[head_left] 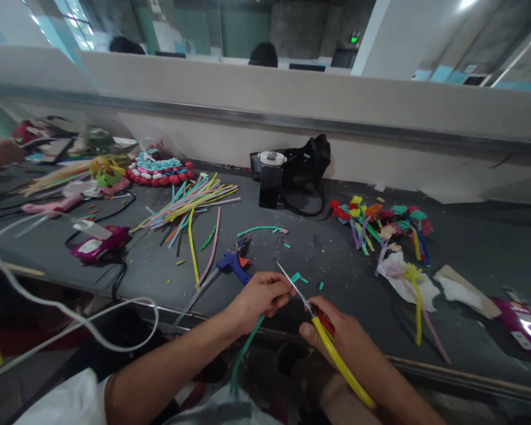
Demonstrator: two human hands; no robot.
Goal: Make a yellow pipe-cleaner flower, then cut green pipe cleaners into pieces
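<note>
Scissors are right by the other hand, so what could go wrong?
1. The scissors in the right hand have open blades right beside the left hand, so its fingers might get nicked.
2. The green pipe cleaner hangs down past the table edge; a snipped piece could drop to the floor.
3. The blue glue gun lies near the left hand; if it is hot, it could burn.

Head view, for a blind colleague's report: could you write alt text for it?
A person's left hand pinches a green pipe cleaner while the right hand holds scissors close to it, over a dark table. Loose pipe cleaners, a blue glue gun and pipe-cleaner flowers lie around.
</note>
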